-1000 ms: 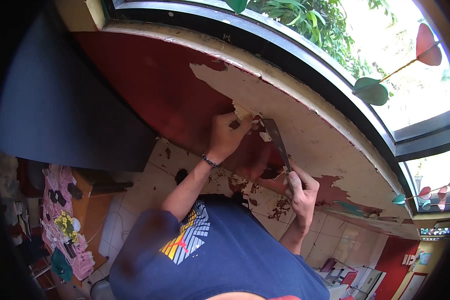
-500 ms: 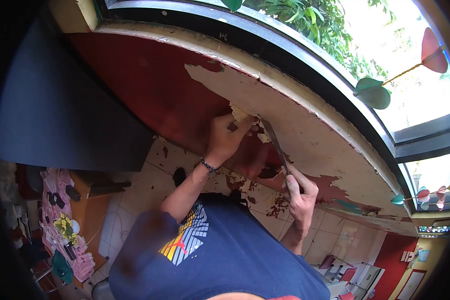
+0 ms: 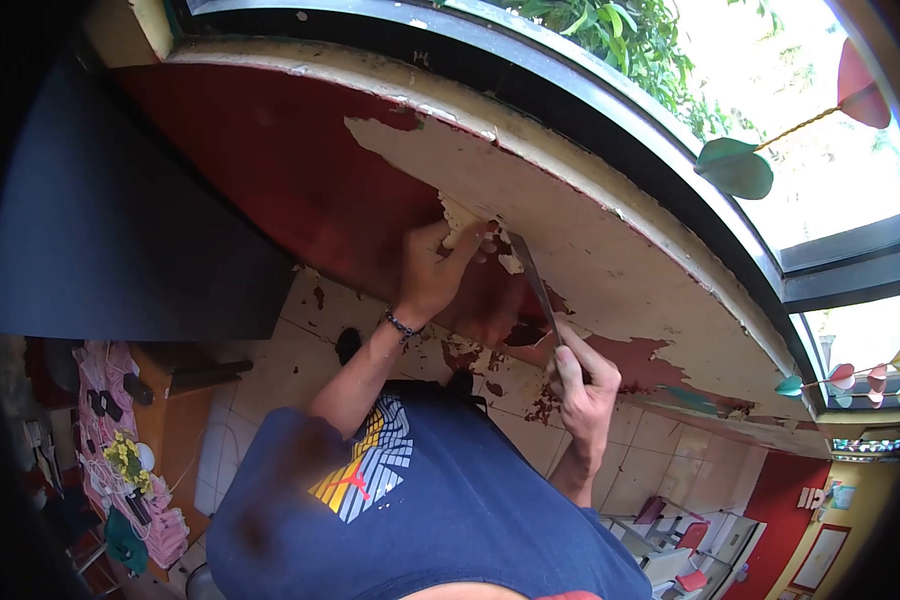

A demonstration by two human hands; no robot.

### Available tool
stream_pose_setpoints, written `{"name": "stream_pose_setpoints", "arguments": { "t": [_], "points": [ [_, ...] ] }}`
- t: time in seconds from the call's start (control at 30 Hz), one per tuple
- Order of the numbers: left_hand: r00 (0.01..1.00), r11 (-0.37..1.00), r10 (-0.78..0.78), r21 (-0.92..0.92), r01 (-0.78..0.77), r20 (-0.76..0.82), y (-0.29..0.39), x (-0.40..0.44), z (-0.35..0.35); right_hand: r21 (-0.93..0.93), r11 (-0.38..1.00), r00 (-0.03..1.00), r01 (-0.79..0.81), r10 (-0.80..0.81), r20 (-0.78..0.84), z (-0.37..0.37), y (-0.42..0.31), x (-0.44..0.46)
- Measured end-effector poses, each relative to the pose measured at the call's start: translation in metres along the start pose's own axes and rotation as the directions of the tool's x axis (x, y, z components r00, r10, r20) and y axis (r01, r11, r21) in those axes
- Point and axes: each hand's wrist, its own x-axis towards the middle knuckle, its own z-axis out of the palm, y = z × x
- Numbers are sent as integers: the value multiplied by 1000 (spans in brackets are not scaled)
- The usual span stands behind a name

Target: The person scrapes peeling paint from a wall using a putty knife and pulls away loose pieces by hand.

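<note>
Since the earlier frames the view has shifted, so the wall and both hands sit further left, and more of the pale paint flap (image 3: 457, 213) shows above the left fingers. The left hand (image 3: 433, 270), with a dark bracelet (image 3: 400, 323) at its wrist, is at the flap's lower end. Its thumb and index finger come together there with the other fingers curled; blur hides whether they pinch the flap.

The right hand (image 3: 587, 392) grips a scraper (image 3: 537, 285), its fingers wrapped around the lower end and its thumb lying along it. The blade slants up from these fingers to the wall, its tip just to the right of the left fingertips. 1 pale paint chip (image 3: 511, 263) lies beside the blade, between the 2 hands.

Glossy red paint (image 3: 270, 150) spreads to the left of the left fingers. A bare pale patch (image 3: 590, 240) extends above and to the right of the blade, with a teal patch (image 3: 688, 400) to the right of the right fingers. Beyond the bare patch runs a black window frame (image 3: 570, 110). Below the fingers, paint flakes (image 3: 460, 355) are scattered on the tiled floor (image 3: 640, 430), near the person's navy shirt (image 3: 440, 500). Far to the left of the left fingers stands a dark panel (image 3: 120, 230).
</note>
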Motion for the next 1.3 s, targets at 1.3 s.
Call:
{"name": "stream_pose_setpoints", "arguments": {
  "t": [1.3],
  "points": [
    [984,972,160,186,-144,-73,3,8,-17,-21,1000,997,1,0,77,22,-15,30]
  ]
}}
